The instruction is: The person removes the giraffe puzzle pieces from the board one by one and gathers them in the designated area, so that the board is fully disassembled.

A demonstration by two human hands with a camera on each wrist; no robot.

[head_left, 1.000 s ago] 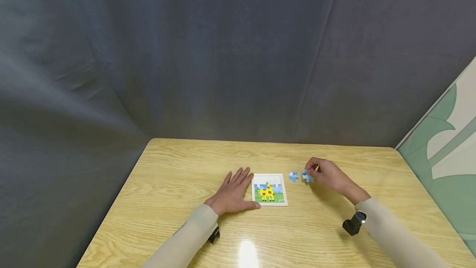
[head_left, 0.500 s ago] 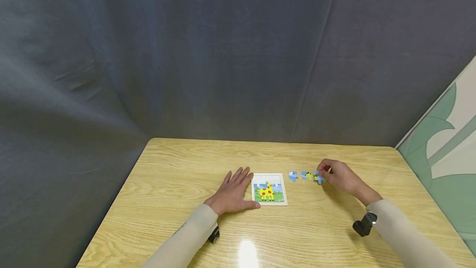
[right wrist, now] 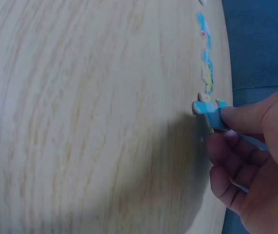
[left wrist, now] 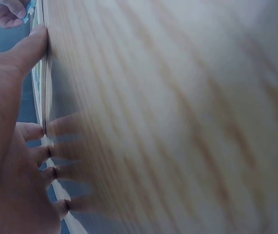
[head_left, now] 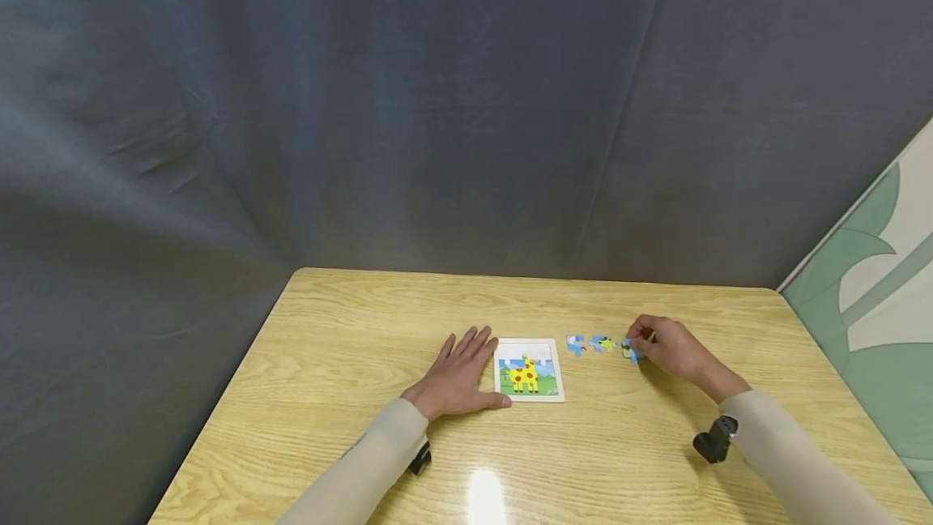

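My left hand lies palm down with its fingers spread at the left side of a square white-framed puzzle board. Its thumb touches the lower left corner, and the index finger is by the upper left edge. On the board, a yellow giraffe picture fills the lower part; the upper strip is bare white. Farther right, my right hand pinches a blue puzzle piece between thumb and fingers, low over the table. Two loose puzzle pieces lie between board and right hand: one blue and white, one blue and yellow.
The wooden table ends at a dark grey curtain behind it. A green and white patterned panel stands at the right. Each wrist carries a small black camera, such as the right wrist camera.
My right hand has moved right with its piece, away from the board, uncovering the blue and yellow piece. In the last half second it shifted only slightly. My left hand has stayed put.
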